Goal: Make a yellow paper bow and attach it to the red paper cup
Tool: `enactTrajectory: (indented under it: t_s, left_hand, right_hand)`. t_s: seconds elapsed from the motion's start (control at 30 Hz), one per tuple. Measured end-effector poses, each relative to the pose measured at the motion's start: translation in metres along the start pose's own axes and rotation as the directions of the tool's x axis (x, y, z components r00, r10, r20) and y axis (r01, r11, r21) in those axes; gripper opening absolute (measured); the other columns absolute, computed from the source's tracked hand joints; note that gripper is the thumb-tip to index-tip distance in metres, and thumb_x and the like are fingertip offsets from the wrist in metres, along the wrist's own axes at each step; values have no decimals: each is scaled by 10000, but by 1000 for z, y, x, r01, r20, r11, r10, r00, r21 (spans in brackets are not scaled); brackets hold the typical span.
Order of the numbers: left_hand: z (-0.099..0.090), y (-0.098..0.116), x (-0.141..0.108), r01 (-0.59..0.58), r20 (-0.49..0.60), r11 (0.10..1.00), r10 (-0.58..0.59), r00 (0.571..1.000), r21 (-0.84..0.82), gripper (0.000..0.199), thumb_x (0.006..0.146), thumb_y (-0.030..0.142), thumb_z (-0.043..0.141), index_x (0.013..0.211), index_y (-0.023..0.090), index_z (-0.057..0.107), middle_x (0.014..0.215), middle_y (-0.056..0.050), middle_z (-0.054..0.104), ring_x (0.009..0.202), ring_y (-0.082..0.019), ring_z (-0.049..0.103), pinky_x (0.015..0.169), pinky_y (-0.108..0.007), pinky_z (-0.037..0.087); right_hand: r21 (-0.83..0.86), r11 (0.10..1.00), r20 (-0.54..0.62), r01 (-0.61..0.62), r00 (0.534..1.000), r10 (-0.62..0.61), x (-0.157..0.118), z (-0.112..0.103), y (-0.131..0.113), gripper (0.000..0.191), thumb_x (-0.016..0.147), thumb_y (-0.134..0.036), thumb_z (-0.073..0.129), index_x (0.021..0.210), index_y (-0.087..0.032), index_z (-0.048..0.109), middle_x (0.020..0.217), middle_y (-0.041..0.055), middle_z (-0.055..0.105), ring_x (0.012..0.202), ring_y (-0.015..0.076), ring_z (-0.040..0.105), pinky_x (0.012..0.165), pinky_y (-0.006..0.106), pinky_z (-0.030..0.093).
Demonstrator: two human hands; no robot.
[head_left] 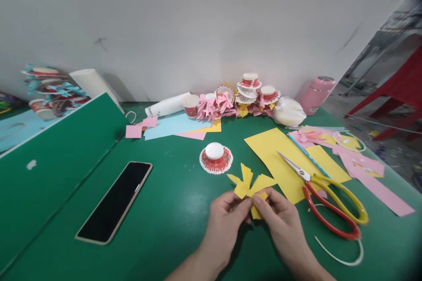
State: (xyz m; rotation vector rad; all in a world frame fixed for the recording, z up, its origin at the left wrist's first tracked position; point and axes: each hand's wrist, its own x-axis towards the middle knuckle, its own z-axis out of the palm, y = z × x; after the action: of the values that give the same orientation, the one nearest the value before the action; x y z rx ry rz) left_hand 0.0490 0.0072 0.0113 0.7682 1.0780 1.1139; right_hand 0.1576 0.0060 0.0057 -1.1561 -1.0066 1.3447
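Observation:
Between both hands is a yellow paper bow [245, 185], its cut ends spreading up and outward. My left hand [227, 217] pinches its lower left part between thumb and fingers. Its lower right side is gripped by my right hand [278, 213], thumb on top; the fingertips behind the paper are hidden. Just beyond the hands sits a cut paper cup [216, 158], upside down with a fringed red and white rim fanned flat on the table. Right of my right hand lie scissors [308, 178] with one red and one yellow handle, partly on a yellow paper sheet [267, 145].
A phone [114, 204] lies at left on the green table [174, 228], near a raised green panel [59, 171]. Decorated cups [249, 85], a plastic bag [289, 112] and a pink bottle [317, 94] line the back wall. Pink paper strips [379, 184] and a blue pencil [308, 153] lie right.

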Motion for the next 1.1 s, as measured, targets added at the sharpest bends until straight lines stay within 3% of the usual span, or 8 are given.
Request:
enactTrajectory:
  t_s: [0.4, 0.7, 1.1]
  left_hand:
    - [-3, 0, 2, 1, -56, 999, -2, 998, -35, 139, 654, 248, 674, 637, 124, 614, 561, 25, 540, 532, -78, 434, 525, -206, 355]
    - [-3, 1, 1, 32, -32, 990, -36, 999, -134, 90, 656, 226, 670, 677, 143, 641, 595, 23, 594, 533, -80, 472, 525, -204, 368]
    - [-2, 1, 0, 22, 28, 996, -19, 999, -91, 92, 676, 227, 658, 703, 140, 670, 610, 11, 592, 553, -84, 475, 536, -202, 384]
  right_hand:
    - [90, 990, 21, -110, 994, 109, 1, 0, 1, 266, 669, -404, 685, 632, -179, 549, 536, -18, 572, 510, 126, 540, 493, 231, 429]
    - [122, 974, 73, -190, 981, 182, 3, -4, -4, 265, 616, -391, 732, 669, -165, 604, 586, 4, 608, 540, 132, 561, 523, 240, 451]
    - [115, 969, 60, -219, 975, 214, 3, -8, -4, 275, 602, -396, 739, 632, -170, 586, 529, -19, 565, 484, 121, 528, 483, 235, 437]
